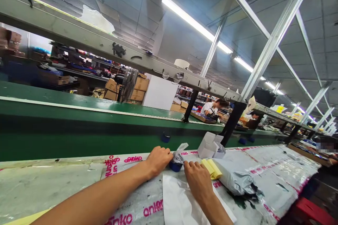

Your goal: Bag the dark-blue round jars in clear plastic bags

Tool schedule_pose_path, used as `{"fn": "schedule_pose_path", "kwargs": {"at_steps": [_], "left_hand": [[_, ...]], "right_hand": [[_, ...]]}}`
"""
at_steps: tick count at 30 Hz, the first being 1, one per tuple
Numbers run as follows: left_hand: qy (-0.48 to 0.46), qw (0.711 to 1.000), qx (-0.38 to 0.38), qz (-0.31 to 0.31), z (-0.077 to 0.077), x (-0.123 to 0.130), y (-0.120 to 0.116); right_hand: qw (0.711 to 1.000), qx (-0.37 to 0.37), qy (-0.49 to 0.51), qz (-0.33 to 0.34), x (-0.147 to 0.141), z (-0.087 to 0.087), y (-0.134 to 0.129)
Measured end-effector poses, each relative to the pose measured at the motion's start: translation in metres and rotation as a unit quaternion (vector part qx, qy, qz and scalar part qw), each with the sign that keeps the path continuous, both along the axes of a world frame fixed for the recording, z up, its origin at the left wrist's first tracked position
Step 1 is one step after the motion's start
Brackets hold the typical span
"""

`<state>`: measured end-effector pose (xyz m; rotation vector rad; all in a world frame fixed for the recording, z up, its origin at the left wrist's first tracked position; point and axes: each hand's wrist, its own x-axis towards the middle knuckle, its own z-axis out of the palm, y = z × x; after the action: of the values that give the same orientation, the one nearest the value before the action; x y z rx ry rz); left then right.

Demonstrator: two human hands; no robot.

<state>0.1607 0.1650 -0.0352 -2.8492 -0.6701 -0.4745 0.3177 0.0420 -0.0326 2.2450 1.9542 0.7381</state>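
We see a green conveyor [79, 112] running behind the plastic-covered worktable [52, 186]. On it lie a grey mailer bag [237, 177], an open white box [210, 145] and yellow pads [212, 168]. Our left hand [158, 160] and right hand [196, 179] both pinch a small clear packet [180, 154] over a blue object [175, 166], at the table's middle.
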Motion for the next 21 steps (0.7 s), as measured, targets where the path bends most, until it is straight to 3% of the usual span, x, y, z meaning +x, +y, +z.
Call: {"fn": "schedule_pose_path", "kwargs": {"at_steps": [7,12,17,21], "left_hand": [[0.019,0.991,0.110,-0.079,-0.006,-0.007,0.005],[0.031,0.981,0.145,-0.128,-0.007,-0.007,0.005],[0.059,0.984,0.109,-0.125,-0.005,-0.002,0.006],[0.048,0.994,0.028,-0.092,0.004,0.001,0.008]], "right_hand": [[0.997,-0.025,-0.068,0.030,0.004,-0.004,-0.007],[0.994,-0.056,-0.083,0.045,0.002,-0.001,-0.008],[0.990,-0.120,-0.060,0.052,-0.008,0.005,-0.003],[0.986,-0.168,0.012,0.008,-0.017,0.025,0.008]]}}
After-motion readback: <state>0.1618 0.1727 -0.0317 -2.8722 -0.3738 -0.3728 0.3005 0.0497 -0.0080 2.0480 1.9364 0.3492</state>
